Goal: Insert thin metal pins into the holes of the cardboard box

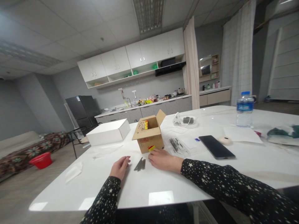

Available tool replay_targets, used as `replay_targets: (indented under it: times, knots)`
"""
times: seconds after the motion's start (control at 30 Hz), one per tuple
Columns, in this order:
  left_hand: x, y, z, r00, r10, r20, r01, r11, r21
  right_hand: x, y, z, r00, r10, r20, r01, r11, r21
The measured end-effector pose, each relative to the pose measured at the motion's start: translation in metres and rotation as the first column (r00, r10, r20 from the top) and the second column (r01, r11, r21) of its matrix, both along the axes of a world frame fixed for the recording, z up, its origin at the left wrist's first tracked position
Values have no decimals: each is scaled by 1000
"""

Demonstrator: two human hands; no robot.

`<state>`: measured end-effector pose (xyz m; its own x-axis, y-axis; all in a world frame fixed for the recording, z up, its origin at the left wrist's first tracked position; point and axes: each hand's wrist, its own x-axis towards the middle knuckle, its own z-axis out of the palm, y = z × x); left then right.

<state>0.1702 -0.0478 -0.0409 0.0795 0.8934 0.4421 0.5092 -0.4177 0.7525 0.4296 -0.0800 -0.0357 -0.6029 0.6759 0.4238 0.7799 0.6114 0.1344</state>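
My left hand rests on the white table, fingers curled with thumb and forefinger pinched; whether it grips anything is too small to tell. My right hand lies flat on the table with its fingers against the base of an open brown cardboard box. Between the two hands lies a small bundle of thin dark rods. The box holds something yellow and red inside. Both arms wear dark sleeves with white stars.
A white closed box sits left of the cardboard box. A bag of small dark parts, a black phone, a water bottle, papers and a white device lie to the right. A kitchen counter runs behind.
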Motion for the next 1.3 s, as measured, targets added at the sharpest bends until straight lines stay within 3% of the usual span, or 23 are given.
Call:
replay_targets:
  times: [0.33, 1.03, 1.3]
  knots:
    - [-16, 0, -2, 999, 29, 23, -29, 999, -25, -16, 0, -1, 1000, -3, -10, 3, 1000, -7]
    - [-20, 0, -8, 998, 26, 63, -24, 999, -31, -20, 2, -10, 1000, 17, 2, -17, 1000, 4]
    - [-19, -4, -5, 978, 27, 205, -17, 999, -52, -22, 5, -13, 999, 37, 3, -37, 999, -2]
